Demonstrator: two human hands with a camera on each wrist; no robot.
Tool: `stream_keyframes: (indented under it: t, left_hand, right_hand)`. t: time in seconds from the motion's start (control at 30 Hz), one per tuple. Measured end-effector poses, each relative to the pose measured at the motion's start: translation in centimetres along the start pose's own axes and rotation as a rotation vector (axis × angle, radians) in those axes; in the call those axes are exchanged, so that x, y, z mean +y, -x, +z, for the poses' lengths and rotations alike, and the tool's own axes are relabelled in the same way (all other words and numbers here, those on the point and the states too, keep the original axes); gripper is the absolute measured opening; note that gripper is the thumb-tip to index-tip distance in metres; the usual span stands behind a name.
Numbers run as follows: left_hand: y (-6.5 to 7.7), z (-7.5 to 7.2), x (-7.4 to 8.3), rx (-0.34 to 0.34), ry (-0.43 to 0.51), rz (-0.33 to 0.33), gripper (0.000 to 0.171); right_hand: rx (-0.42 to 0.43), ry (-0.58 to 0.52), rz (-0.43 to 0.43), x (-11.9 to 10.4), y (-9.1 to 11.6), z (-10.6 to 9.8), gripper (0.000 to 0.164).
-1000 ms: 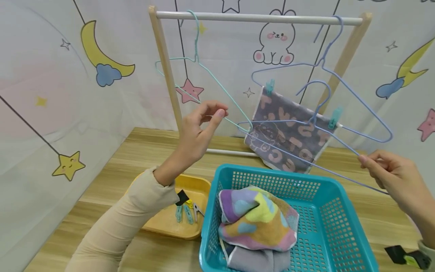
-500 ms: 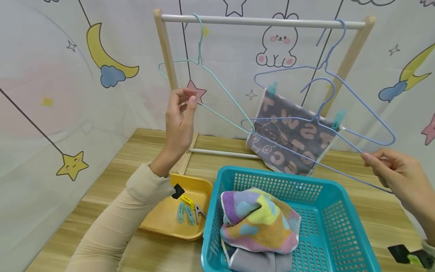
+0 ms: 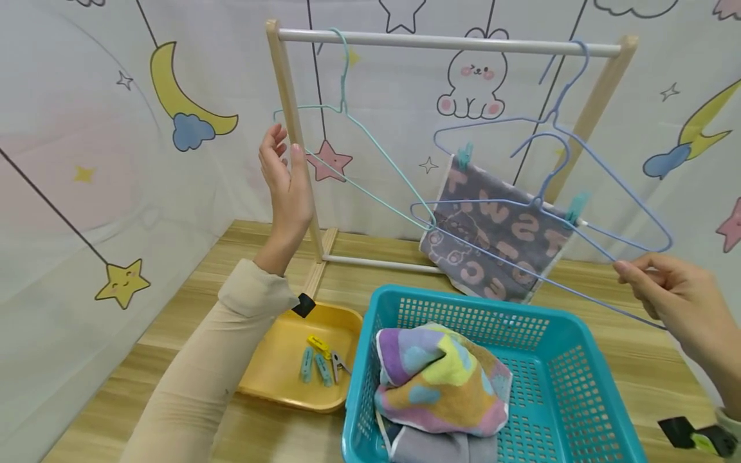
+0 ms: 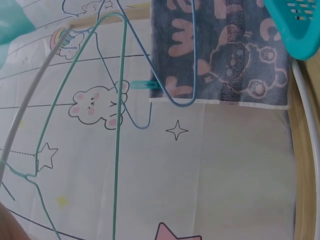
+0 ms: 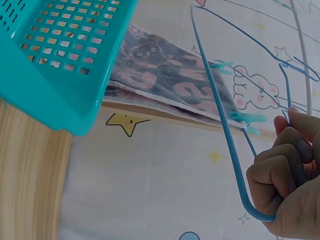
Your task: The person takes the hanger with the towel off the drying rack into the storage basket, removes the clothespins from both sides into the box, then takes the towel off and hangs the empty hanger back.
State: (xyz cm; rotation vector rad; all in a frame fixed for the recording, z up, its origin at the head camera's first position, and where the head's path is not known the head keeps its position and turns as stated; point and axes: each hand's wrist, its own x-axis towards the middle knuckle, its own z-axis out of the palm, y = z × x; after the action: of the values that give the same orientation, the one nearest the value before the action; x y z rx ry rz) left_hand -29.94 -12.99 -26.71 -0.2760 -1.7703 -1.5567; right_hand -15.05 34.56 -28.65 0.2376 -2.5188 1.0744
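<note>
My right hand [image 3: 677,299] pinches one end of a blue wire hanger [image 3: 480,202], held over the basket with its hook up. The right wrist view shows the fingers curled at the hanger's arm. My left hand [image 3: 286,193] is raised at the rack's left post, fingers loosely bent and thumb up, nothing in its grasp. Just behind it a mint-green hanger [image 3: 389,161] hangs from the rail. A second blue hanger [image 3: 616,170] hangs at the rail's right end; a grey-purple lettered towel [image 3: 492,238] is clipped to it by teal clothespins [image 3: 465,155].
A wooden rack with a white rail [image 3: 405,40] stands behind. In front is a teal basket [image 3: 602,386] holding a crumpled multicoloured towel [image 3: 442,379] and a grey cloth [image 3: 446,447]. To its left, a yellow tray [image 3: 272,379] holds several clothespins [image 3: 321,368].
My left hand has moved left and up, from the mint-green hanger's lower bar to beside the rack's left post. The right hand keeps its hold on the blue hanger, nearly still.
</note>
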Motion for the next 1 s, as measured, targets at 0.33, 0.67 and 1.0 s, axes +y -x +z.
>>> stream_keyframes:
  t: [0.33, 0.67, 1.0]
  left_hand:
    - [-2.2, 0.2, -2.6, -0.067, 0.116, -0.132, 0.052]
    - [-3.2, 0.2, -4.7, -0.135, 0.113, -0.219, 0.053]
    - [-4.1, 1.1, -5.9, -0.125, 0.097, -0.233, 0.046]
  right_hand:
    - [0.005, 0.001, 0.011, 0.0, 0.0, -0.2, 0.018]
    - [-0.013, 0.018, 0.006, 0.0, 0.2, -0.4, 0.018]
    - [0.011, 0.137, -0.016, -0.8, -0.3, -0.2, 0.019]
